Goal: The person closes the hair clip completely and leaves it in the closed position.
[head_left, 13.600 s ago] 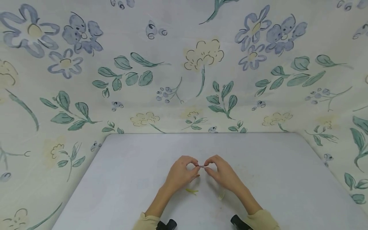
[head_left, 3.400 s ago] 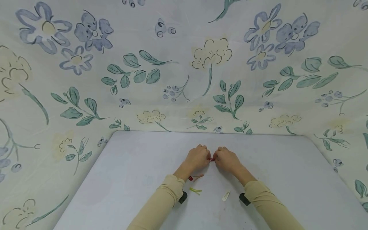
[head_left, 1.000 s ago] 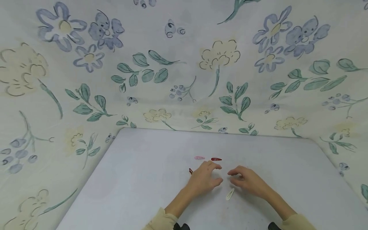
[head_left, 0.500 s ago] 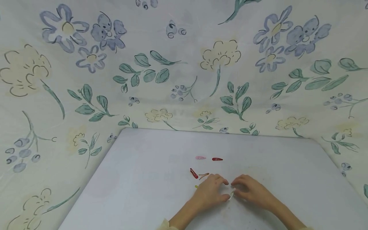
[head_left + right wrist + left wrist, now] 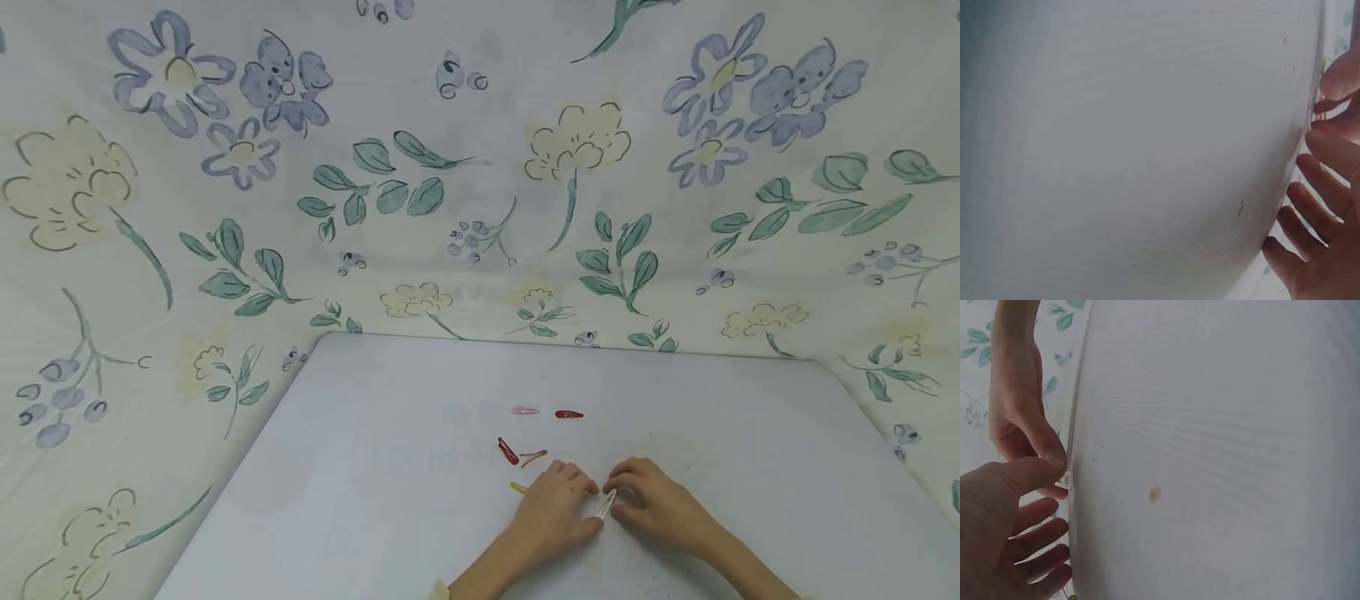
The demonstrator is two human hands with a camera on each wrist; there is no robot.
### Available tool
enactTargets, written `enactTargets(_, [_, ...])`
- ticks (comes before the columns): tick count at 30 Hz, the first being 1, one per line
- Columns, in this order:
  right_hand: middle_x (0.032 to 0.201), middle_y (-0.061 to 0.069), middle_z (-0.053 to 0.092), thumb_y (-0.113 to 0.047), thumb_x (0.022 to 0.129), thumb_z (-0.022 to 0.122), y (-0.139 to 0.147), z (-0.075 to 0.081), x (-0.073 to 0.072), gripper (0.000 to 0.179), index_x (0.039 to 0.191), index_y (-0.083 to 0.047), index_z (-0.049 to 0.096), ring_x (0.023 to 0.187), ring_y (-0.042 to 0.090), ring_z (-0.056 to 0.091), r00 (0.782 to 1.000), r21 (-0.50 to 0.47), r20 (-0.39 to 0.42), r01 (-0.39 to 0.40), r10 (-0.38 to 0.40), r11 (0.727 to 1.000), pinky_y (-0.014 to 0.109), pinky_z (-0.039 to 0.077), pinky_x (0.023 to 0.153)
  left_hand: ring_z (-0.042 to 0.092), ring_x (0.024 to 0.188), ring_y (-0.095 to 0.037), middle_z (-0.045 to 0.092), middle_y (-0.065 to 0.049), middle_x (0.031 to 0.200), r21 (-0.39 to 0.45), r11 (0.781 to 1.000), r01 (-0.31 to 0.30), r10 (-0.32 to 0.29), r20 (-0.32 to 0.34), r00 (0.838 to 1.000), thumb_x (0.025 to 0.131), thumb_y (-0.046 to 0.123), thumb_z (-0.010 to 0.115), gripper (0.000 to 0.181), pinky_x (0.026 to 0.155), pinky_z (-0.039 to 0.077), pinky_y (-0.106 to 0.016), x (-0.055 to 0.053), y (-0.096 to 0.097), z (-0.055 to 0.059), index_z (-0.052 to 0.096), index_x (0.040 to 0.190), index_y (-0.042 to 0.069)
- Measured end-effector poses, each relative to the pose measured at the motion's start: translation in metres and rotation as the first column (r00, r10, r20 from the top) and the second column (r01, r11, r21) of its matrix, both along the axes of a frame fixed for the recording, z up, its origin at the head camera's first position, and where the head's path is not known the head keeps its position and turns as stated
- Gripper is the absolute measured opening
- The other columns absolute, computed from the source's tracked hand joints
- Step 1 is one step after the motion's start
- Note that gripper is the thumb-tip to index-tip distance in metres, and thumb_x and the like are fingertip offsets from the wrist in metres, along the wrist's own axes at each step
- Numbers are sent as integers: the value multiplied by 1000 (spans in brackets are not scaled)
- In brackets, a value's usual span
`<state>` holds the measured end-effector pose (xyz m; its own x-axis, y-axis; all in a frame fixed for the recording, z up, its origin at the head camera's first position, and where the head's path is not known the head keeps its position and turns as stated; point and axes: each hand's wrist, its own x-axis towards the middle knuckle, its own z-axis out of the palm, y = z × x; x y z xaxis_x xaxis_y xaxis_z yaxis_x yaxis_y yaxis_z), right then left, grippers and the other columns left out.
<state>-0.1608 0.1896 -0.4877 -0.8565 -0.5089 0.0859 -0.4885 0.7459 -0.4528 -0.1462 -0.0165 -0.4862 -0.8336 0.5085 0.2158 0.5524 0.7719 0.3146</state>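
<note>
A cloth (image 5: 480,225) fills the upper part of the head view, pale, with blue and yellow flowers and green leaves, rising behind and beside the white table (image 5: 375,500). The left hand (image 5: 557,508) and right hand (image 5: 660,504) face each other low over the table, one on each side of the white clip (image 5: 607,504), which stands slantwise between their fingertips, one end towards the left thumb and the other towards the right fingers. On each hand the fingers are gently bent and spread, well short of a fist, with the thumb held apart from them; whether either one truly pinches the clip, I cannot tell. Beyond the left hand, the splayed red clip (image 5: 507,451) lies near the orange clip (image 5: 533,457), whose two arms stand apart in a V. Further back, the far red clip (image 5: 569,414) and the pink clip (image 5: 525,410) lie side by side, slightly apart. The yellow clip (image 5: 518,487) is partly hidden by the left hand. A brown spot (image 5: 1155,494) marks the table in the left wrist view.
</note>
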Motion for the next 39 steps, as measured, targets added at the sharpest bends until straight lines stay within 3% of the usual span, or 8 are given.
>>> enactTargets(9, [110, -8, 57, -13, 81, 79, -1, -1, 2, 19, 95, -23, 69, 109, 20, 55, 998, -11, -61, -16, 15, 1000, 42, 54, 85, 53, 100, -12, 61, 6, 99, -77, 997, 16, -17, -9, 1000, 81, 33, 78, 23, 86, 46, -25, 0, 3, 1, 74, 98, 18])
enactTargets(22, [110, -5, 58, -11, 81, 79, -2, -1, 4, 18, 84, -25, 67, 108, 23, 55, 998, -29, -61, -16, 14, 999, 40, 55, 80, 52, 100, -10, 59, 8, 98, -116, 993, 18, -19, -14, 1000, 80, 36, 78, 19, 85, 46, -25, -2, 4, -2, 75, 93, 23])
enactTargets(26, [110, -5, 57, -9, 81, 77, -2, -1, 4, 19, 84, -24, 67, 109, 23, 54, 998, -38, -54, -24, 22, 999, 43, 54, 84, 52, 99, -11, 59, 8, 98, -120, 993, 21, -23, -16, 1000, 80, 36, 78, 19, 85, 46, -25, -3, 4, -2, 74, 93, 23])
enactTargets(33, [112, -7, 55, -14, 84, 73, -4, 1, 3, 14, 85, -26, 67, 113, 22, 51, 999, -45, 34, -5, 6, 999, 49, 48, 94, 52, 100, -11, 60, 8, 100, -127, 992, 22, -19, 17, 1000, 82, 37, 78, 19, 87, 47, -26, -4, 4, 0, 75, 94, 22])
enactTargets(39, [112, -7, 56, -15, 86, 72, -4, 0, 3, 15, 82, -28, 65, 111, 21, 52, 1000, -39, 3, -4, 4, 999, 47, 49, 92, 52, 102, -11, 60, 8, 101, -127, 992, 21, -15, 43, 999, 82, 37, 77, 19, 89, 47, -27, -5, 4, 0, 75, 94, 23])
